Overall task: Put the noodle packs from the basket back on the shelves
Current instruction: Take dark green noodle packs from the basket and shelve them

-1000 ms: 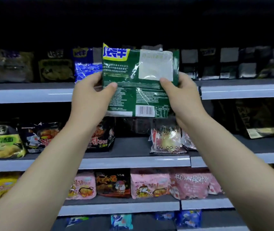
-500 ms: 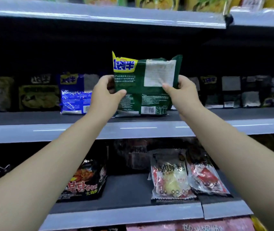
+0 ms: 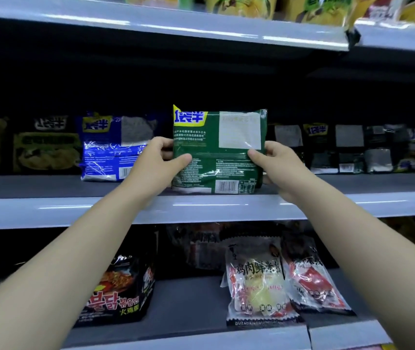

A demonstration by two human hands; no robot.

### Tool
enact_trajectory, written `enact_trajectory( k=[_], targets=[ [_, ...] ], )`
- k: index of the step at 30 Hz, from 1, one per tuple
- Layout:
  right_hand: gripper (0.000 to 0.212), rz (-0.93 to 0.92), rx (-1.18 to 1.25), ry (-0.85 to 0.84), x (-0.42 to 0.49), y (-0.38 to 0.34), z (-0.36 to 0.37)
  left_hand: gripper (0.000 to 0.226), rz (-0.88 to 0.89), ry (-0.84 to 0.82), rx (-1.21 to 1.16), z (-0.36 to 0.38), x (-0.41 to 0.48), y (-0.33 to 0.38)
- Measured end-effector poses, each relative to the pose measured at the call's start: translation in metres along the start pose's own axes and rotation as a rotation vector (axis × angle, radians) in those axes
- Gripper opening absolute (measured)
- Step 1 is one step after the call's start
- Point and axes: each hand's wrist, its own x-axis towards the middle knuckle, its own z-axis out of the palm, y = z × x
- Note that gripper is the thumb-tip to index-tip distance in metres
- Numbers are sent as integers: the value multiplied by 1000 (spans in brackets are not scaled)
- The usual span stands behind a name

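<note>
Head view: green pack (image 3: 214, 157) gripped between hands (image 3: 161, 160) (image 3: 279, 165).

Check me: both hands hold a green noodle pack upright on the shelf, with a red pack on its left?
Not quite. In the head view its left neighbour is a blue pack, not red. Otherwise yes: the left hand and right hand hold the green noodle pack upright on the shelf.

Fingertips of the left hand (image 3: 158, 161) and right hand (image 3: 279, 165) lie hidden behind the green pack (image 3: 216, 157); top-shelf packs (image 3: 239, 6) are cropped.
</note>
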Motion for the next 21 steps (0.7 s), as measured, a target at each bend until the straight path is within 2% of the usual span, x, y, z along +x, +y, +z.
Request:
enact_trajectory(
  k=[3, 5, 6, 9, 11, 13, 15, 17, 21],
  targets=[
    [21, 63, 7, -4, 4, 0, 1, 25, -84, -17, -39, 0, 5, 2],
    [44, 97, 6, 21, 9, 2, 3, 28, -121, -4, -24, 1, 8, 3],
    [48, 104, -2, 53, 10, 1, 5, 32, -122, 15, -13, 3, 8, 3],
    [44, 27, -116, 227, 6, -2, 9, 48, -56, 122, 100, 10, 5, 9],
    [39, -109, -302, 347, -3, -5, 11, 58, 8, 202, 232, 13, 1, 14],
    [34, -258, -540, 386, -17, -10, 15, 58, 57, 225, 349, 14, -4, 19],
    [34, -339, -820, 305, -30, -8, 19, 54, 67, 171, 434, 15, -13, 24],
    [46, -394, -1008, 209, -45, -3, 21, 51, 65, 88, 496, 13, -25, 29],
    [68, -462, -1126, 92, -77, 4, 23, 63, 105, -22, 676, 2, -63, 32]
  ],
)
